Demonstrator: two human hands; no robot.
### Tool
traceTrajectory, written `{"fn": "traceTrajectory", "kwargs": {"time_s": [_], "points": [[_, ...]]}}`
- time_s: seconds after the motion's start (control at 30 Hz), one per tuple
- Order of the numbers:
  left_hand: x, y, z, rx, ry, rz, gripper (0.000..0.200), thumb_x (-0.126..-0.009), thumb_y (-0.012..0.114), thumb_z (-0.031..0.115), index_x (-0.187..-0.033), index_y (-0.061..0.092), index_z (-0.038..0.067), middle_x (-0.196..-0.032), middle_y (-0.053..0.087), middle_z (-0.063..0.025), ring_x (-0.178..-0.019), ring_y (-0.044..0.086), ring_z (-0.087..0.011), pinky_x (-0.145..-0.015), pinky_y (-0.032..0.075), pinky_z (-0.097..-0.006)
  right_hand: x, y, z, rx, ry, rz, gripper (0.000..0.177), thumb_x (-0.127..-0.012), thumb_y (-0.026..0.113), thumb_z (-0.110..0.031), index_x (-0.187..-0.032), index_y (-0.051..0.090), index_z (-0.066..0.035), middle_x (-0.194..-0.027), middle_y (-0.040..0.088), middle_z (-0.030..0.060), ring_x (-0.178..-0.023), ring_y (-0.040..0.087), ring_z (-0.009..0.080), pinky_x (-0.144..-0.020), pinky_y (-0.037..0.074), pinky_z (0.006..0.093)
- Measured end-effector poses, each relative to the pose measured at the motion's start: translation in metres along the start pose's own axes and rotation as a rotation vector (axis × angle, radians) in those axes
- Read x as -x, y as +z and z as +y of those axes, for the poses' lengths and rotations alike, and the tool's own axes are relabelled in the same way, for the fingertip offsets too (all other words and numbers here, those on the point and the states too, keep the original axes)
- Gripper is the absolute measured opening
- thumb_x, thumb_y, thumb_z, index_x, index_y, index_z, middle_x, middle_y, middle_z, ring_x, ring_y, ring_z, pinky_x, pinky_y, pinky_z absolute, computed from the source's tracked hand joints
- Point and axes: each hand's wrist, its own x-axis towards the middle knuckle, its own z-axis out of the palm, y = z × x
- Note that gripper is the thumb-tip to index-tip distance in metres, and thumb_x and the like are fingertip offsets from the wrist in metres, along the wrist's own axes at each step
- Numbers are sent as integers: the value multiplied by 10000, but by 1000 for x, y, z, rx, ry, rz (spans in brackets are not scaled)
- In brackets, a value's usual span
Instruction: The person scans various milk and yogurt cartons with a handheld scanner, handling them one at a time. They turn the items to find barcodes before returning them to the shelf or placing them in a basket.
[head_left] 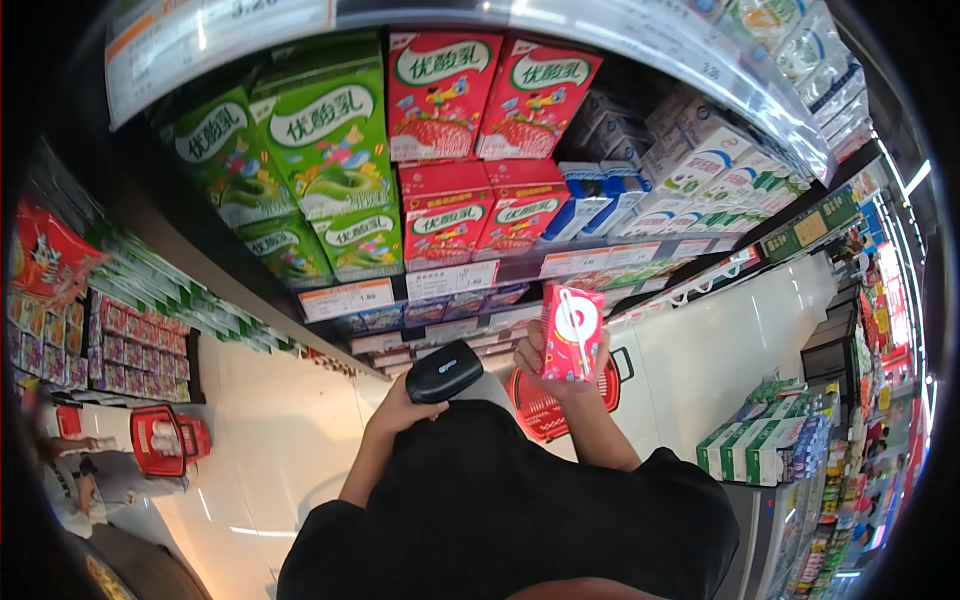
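My left hand (402, 408) is closed around a black, rounded handheld device (443, 373), shaped like a scanner head with a small white logo. In my right hand (562, 378) is a small pink drink carton (573, 333), upright, its side with the white straw turned toward me. The fingers wrap its lower part from both sides. Just beyond the hands is a shelf with red milk drink cartons (443, 95) and green milk drink cartons (322, 140) stacked on it. Neither hand touches the shelf.
A red shopping basket (540, 412) sits on the floor below my right hand. Price labels line the shelf edge (452, 278). Green-and-white boxes (752, 450) are stacked at the right. On the left, a person (70, 480) stands near another red basket (158, 448).
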Motion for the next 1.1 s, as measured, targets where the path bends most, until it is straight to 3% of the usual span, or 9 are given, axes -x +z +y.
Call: {"fn": "traceTrajectory", "kwargs": {"time_s": [0.17,0.3,0.37,0.43,0.5,0.83,0.9,0.97,1.1], "points": [[0,1,0,18,-47,4,517,-727,766,-12,-1175,508,-15,-772,618,-46,-608,591,-101,-537,491,-246,-10,42,-9,564,-187,514,601,-916,457,-472,-1281,438,4,-1102,591,149,-936,627,263,-819,524,422],[4,4,4,12,-65,8,505,-731,763,-6,-1166,507,-13,-771,620,-50,-600,587,-106,-537,490,-247,-5,33,-4,573,-97,342,521,-910,527,-329,-1313,417,-18,-1195,567,141,-1028,610,230,-888,505,394],[4,1,3,5,-63,9,510,-731,762,-2,-1172,507,-16,-781,624,-52,-598,586,-107,-534,490,-250,-6,34,0,495,-69,394,596,-891,522,-426,-1306,418,-11,-1049,597,137,-874,620,246,-759,513,396],[5,-2,-3,-9,-62,20,524,-730,759,-6,-1186,502,-21,-792,628,-56,-599,587,-107,-531,489,-251,-8,32,0,20,78,-151,753,-854,491,-562,-1336,392,8,-886,586,137,-686,577,247,-602,453,357],[5,0,1,14,-64,26,545,-731,755,-15,-1208,492,-22,-815,626,-60,-605,587,-108,-535,491,-249,-9,23,5,-173,230,-279,843,-848,431,-618,-1420,319,-9,-813,563,172,-587,536,256,-559,389,363],[5,3,2,6,-55,-11,531,-735,755,-2,-1198,496,-11,-797,622,-50,-614,582,-100,-539,479,-246,-36,61,0,-384,412,-357,854,-869,458,-608,-1480,217,-62,-953,577,172,-705,578,277,-553,463,394],[6,3,1,9,-51,-18,522,-737,755,3,-1192,498,-9,-795,624,-50,-614,583,-100,-539,479,-246,-39,62,-10,145,99,-361,924,-814,520,-640,-1439,269,-8,-1031,579,170,-795,605,278,-616,505,375],[6,3,2,-13,-36,-43,497,-744,755,18,-1173,506,-8,-794,626,-49,-615,585,-101,-537,478,-245,-40,97,-10,539,-412,52,823,-705,762,-523,-1253,440,-1,-1223,545,157,-1017,592,234,-843,506,367],[5,5,2,-7,-19,-52,483,-746,758,31,-1161,515,-5,-791,626,-49,-614,586,-101,-534,477,-245,-84,108,-26,901,-976,43,897,-620,813,-517,-1263,433,-20,-1201,544,133,-1016,573,228,-852,486,383]]}}
